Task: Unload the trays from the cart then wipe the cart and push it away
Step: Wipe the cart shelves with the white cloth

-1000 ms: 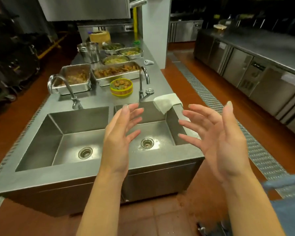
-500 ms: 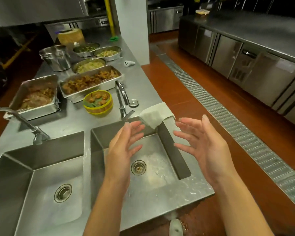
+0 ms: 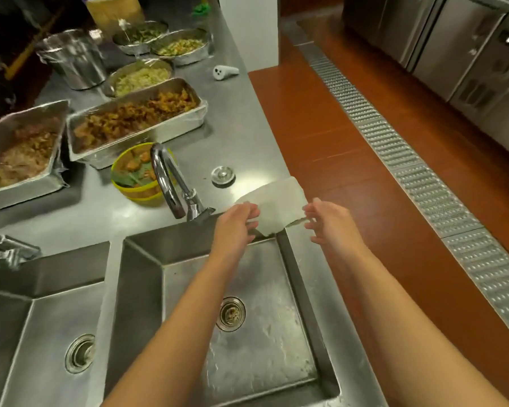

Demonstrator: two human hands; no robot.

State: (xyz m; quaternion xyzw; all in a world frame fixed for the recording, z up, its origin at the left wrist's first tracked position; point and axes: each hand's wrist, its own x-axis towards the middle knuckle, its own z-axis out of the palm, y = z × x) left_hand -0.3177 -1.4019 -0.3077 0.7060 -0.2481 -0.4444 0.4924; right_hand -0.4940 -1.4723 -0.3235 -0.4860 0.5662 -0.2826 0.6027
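In the head view, a person is standing at a steel table with two sinks. Both bare arms are reaching over the right sink toward a white cloth that is lying draped over the sink's far right corner, partly on the table and partly hanging over the rim. The left hand is touching the cloth's left edge, its fingers curling there; whether that grip is actually clenching the fabric cannot be told. The right hand is hovering just beside the cloth's right edge, its fingers spread and relaxed, grasping nothing.

A curved tap is standing at the far rim of the right sink, left of the hands. A round plug is lying on the table just beyond the cloth. The left sink is sitting at the near left, with a second tap above it.

The trays are sitting on the far left part of the table: a long tray of fried brown food, a second tray to its left, both under clear film. A yellow-green bowl is standing just near of the long tray, behind the tap. Farther off are three round bowls of food and a steel pot. A small white device is lying near the table's right edge. The cart is out of view. A metal drain grate is running along the red floor on the right.
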